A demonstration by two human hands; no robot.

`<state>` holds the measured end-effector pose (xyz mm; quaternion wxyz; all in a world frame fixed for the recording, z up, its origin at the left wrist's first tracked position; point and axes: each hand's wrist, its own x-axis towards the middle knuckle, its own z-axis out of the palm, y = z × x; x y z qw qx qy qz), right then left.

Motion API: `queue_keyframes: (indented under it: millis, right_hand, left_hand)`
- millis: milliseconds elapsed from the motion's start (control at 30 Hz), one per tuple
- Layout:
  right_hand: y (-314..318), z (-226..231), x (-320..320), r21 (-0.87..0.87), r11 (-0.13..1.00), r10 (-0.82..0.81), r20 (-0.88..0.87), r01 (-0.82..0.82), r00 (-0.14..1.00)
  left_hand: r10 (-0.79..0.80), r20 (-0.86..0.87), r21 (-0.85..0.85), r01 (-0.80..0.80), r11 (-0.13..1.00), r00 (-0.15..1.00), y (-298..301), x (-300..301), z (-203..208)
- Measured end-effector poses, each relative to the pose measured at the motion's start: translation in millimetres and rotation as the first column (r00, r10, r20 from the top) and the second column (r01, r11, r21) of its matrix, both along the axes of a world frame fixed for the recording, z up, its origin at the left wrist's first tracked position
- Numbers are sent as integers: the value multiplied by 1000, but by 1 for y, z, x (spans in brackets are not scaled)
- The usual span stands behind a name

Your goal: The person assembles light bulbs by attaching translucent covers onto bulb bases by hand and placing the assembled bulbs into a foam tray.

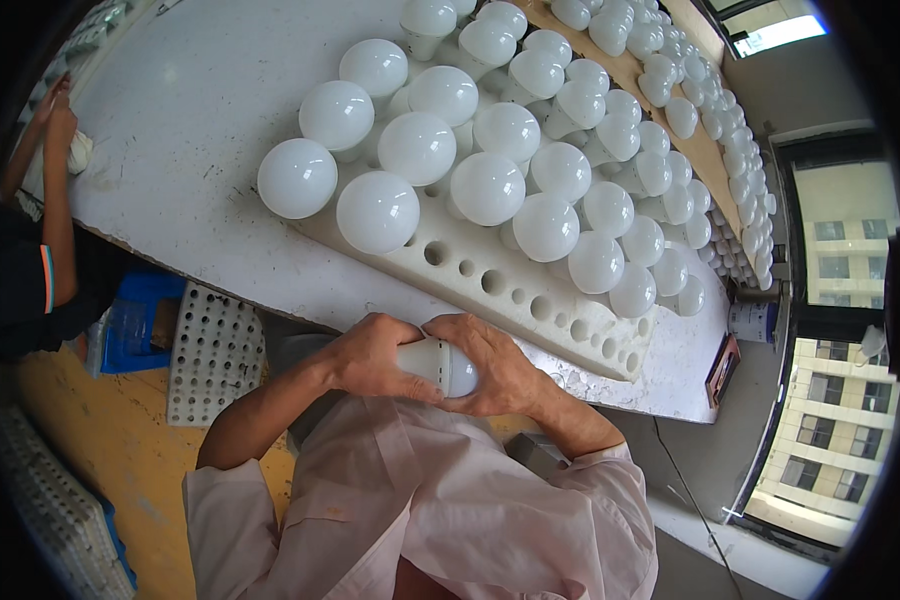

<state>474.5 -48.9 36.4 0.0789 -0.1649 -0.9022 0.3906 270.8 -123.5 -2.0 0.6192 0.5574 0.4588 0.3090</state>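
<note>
Close to my body, off the table's front edge, I hold a white light bulb on its side between both hands. My left hand is wrapped round its base end. On the dome end, my right hand is closed, with the dome partly covered by the fingers. Just beyond my hands lies a white foam tray with round holes. Rows of round white bulbs stand in it, domes up, and its nearest row of holes shows bare.
The white table reaches far left, where a co-worker's hands rest near its edge. More bulbs stand behind a brown board. A perforated tray and a blue crate are low left. Windows line the right.
</note>
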Motion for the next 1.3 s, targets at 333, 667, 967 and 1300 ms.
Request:
queue_keyframes:
  millis: [333, 667, 967, 1300]
  right_hand:
    - [-10, -20, -7, 26, 999, -6, -550, 24, 835]
    - [1, -23, 2, -247, 955, -260, -438, 164, 860]
    - [-26, -23, 71, -199, 893, -444, -527, 403, 725]
    - [39, 33, 177, 429, 162, -775, -502, 888, 384]
  left_hand:
    - [-89, -54, 67, 92, 994, 995, 0, 7, 13]
    - [66, 497, -387, 153, 909, 865, 10, 17, -11]
    - [9, 563, -286, 185, 940, 827, 15, 45, -20]
    - [-2, 277, -36, 12, 999, 961, 30, 42, -13]
